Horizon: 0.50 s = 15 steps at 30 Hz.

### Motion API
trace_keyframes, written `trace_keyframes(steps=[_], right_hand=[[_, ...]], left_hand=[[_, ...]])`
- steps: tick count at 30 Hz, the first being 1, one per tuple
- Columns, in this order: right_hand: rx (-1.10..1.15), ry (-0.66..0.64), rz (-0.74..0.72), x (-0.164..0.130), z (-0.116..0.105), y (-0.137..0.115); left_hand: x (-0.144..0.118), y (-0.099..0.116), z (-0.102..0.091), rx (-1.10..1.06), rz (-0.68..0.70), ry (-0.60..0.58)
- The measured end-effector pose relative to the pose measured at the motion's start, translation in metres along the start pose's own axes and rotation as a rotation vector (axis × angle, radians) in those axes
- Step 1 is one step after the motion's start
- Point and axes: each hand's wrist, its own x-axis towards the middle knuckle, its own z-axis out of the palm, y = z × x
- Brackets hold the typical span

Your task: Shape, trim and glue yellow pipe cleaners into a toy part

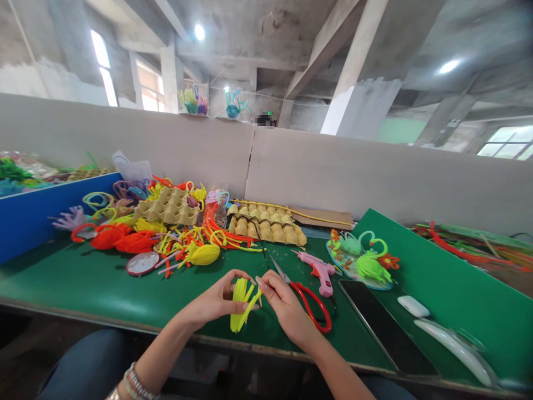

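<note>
We hold a coil of yellow pipe cleaner (240, 304) between both hands, low over the near edge of the green table (95, 283). Our left hand (216, 303) curls around the coil from its left side, thumb and fingertips closed on the upper loops. Our right hand (283, 303) pinches the loose yellow ends at the top right of the coil, fingers drawn narrow together.

Just beyond our right hand lie red-handled scissors (310, 303), their blades pointing away from us, and a little farther off on that side rests a pink glue gun (321, 273). To the right of the scissors a dark phone (381, 322) lies flat, with a small white case (413, 306) beside it. Past the glue gun sits a plate with green pipe-cleaner figures (366, 261).

Ahead of our left hand lies a finished yellow wound shape (204, 254), amid a heap of orange, red and yellow pipe cleaners (166, 239). Two cardboard egg trays (266, 225) stand behind the heap, against the grey partition (333, 172).
</note>
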Motion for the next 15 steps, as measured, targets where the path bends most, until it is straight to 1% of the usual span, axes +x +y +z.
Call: trace_keyframes(steps=[2,3,4,8,10,12,15], right_hand=[[0.091,-0.052,0.086,0.0006,0.0011,0.0013],[0.100,-0.058,0.103,0.0008,0.0011,0.0015],[0.083,-0.049,0.098,0.0008,0.0008,0.0014],[-0.062,-0.003,0.000,0.0000,-0.0006,-0.0014],[-0.097,-0.007,-0.009,-0.0004,-0.0005,-0.0024],[-0.130,0.024,-0.010,-0.0003,0.0000,-0.0023],[-0.157,0.072,-0.005,0.0010,0.0016,0.0001]], left_hand=[[0.0008,-0.0019,-0.0005,-0.009,0.015,-0.019],[0.0011,-0.0028,-0.0005,-0.017,0.017,-0.023],[0.0015,-0.0036,-0.0005,-0.026,0.018,-0.020],[0.0028,-0.0057,0.0001,-0.044,0.000,0.023],[0.0038,-0.0066,0.0000,-0.033,-0.018,0.031],[0.0048,-0.0076,-0.0005,-0.012,-0.030,0.033],[0.0051,-0.0086,-0.0013,0.040,-0.002,0.019]])
